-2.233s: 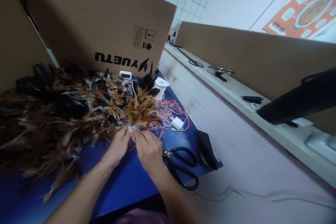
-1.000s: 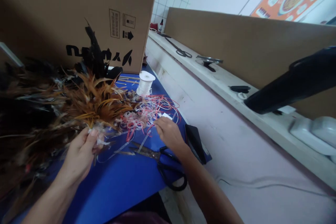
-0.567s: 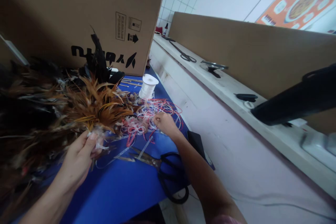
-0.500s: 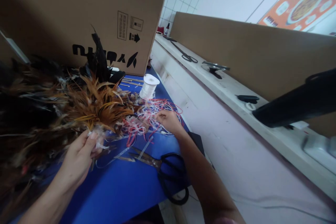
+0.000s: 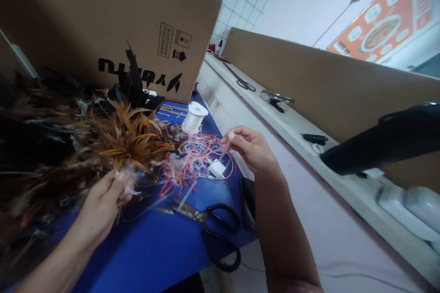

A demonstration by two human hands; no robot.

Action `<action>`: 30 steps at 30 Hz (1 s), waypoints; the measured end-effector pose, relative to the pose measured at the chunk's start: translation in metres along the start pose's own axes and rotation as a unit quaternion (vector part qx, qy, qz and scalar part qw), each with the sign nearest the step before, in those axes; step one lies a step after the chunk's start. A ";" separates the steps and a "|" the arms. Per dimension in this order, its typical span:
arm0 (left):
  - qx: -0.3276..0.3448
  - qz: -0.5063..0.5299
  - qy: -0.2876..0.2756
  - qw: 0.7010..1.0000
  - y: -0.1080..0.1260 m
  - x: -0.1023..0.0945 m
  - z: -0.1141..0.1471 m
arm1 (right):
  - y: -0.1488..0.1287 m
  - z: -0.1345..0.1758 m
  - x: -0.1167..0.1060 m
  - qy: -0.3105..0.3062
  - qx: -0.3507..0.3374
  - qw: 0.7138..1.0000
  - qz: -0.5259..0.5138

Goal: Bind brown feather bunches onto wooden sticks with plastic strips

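Note:
My left hand [image 5: 105,201] is closed on the tied base of a feather bunch [image 5: 129,135], brown and orange, with white wisps at its lower end. Over the table's right side, my right hand [image 5: 252,146] pinches a thin translucent strip [image 5: 225,149] between thumb and fingers. Beneath it lies a tangle of pink, red and white strips [image 5: 189,158]. A white square adapter [image 5: 217,168] sits at the tangle's right edge. Black-handled scissors [image 5: 202,215] lie nearer me on the blue table, blades pointing left, with a strip across the blades.
Dark and brown feathers [image 5: 41,146] are heaped on the left. Behind stand a cardboard box [image 5: 137,18] and a white spool [image 5: 194,116] near thin sticks [image 5: 175,109]. Along the right runs a white ledge [image 5: 292,123] holding a black cylinder [image 5: 381,132] and small objects.
My right hand has lifted out of the tangle, up and to the right, with a translucent strip in its fingers. The adapter is now exposed. My left hand keeps its hold.

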State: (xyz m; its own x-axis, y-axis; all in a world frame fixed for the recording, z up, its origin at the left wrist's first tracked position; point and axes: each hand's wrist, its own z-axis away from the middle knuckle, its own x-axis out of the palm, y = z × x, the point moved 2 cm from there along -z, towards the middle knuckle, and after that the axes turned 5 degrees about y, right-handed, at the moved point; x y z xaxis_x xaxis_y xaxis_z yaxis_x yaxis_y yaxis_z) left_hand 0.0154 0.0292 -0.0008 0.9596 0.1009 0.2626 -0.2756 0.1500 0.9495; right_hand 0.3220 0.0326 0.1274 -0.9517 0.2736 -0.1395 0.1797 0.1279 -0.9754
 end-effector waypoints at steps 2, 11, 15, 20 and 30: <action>0.005 0.005 -0.006 1.000 -0.001 0.000 -0.001 | -0.006 0.000 0.001 0.004 0.004 1.000 -0.020; -0.006 0.003 -0.017 1.000 0.001 0.000 0.001 | -0.033 0.001 -0.003 0.015 -0.077 0.994 -0.069; -0.017 0.007 -0.019 1.000 0.003 0.001 0.002 | -0.049 0.000 -0.004 0.036 -0.136 0.986 -0.093; -0.010 0.013 -0.011 1.000 0.005 0.002 0.003 | -0.036 0.007 -0.001 -0.042 -0.114 0.992 -0.031; -0.006 0.023 0.002 1.000 0.001 0.000 0.001 | 0.084 -0.046 0.033 -0.116 -0.079 0.800 0.583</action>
State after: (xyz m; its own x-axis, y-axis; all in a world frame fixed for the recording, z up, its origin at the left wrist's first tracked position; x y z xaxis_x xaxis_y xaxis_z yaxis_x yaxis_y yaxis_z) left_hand 0.0153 0.0280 0.0008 0.9456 0.1128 0.3051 -0.3202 0.1570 0.9342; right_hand 0.3171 0.0959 0.0487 -0.1308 0.1125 -0.9850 0.9911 0.0392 -0.1271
